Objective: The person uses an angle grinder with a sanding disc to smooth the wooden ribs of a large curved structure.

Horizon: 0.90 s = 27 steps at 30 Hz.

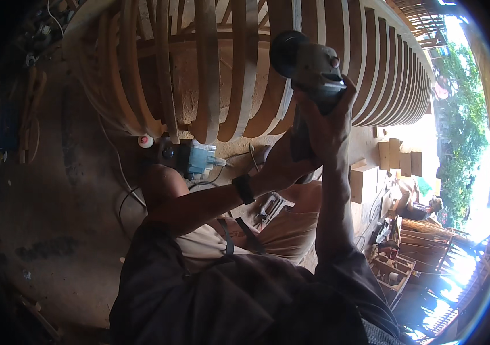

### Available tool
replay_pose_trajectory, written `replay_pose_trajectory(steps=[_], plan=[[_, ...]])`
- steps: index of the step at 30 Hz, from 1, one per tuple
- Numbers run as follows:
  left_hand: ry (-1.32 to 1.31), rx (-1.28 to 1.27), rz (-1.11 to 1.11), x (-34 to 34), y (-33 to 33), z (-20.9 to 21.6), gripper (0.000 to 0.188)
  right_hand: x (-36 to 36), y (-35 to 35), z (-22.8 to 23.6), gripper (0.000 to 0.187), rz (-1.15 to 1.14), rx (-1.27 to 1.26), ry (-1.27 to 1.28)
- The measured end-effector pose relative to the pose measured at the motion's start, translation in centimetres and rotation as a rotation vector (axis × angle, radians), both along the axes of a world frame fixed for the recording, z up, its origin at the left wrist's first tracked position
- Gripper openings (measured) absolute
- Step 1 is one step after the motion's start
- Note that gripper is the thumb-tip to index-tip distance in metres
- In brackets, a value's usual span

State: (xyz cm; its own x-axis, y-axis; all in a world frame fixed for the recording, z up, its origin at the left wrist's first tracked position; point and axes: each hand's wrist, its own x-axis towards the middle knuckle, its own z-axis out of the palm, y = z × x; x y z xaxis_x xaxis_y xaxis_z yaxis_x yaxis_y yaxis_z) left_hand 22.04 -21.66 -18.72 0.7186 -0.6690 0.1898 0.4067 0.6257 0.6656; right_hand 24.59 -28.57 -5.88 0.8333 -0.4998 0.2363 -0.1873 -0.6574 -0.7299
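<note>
Both hands grip the grinder [319, 66]: the right hand [332, 129] wraps it just behind the head, the left hand [284, 164] holds farther back on the body. Its long axis points away from the person; the disc [287, 54] sits ahead and left of the right hand, the nearer one, over a rib [285, 16]. Contact cannot be told.

Here's a dark, plain shirt [227, 299], sleeves [150, 250] stopping around the elbows! Below come tan shorts [202, 246], two dark straps [250, 234] lying across them, and there, a black watch-like band [243, 190] circles the left wrist [258, 182].
</note>
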Motion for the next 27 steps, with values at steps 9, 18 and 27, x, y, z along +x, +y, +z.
replay_pose_trajectory(steps=[9,18,27], plan=[[-0.072,0.166,-0.067,-2.4,2.7,-0.2,0.075,-3.7,0.3,-2.8,0.086,-0.064,-0.005,-0.021],[0.035,-0.272,-0.438,0.6,0.8,-0.3,0.076,4.7,-3.6,5.1,0.079,0.06,-0.17,0.06],[-0.22,-0.156,-0.59,2.2,0.9,-1.7,0.079,14.4,-7.4,7.9,0.067,0.262,-0.056,0.017]])
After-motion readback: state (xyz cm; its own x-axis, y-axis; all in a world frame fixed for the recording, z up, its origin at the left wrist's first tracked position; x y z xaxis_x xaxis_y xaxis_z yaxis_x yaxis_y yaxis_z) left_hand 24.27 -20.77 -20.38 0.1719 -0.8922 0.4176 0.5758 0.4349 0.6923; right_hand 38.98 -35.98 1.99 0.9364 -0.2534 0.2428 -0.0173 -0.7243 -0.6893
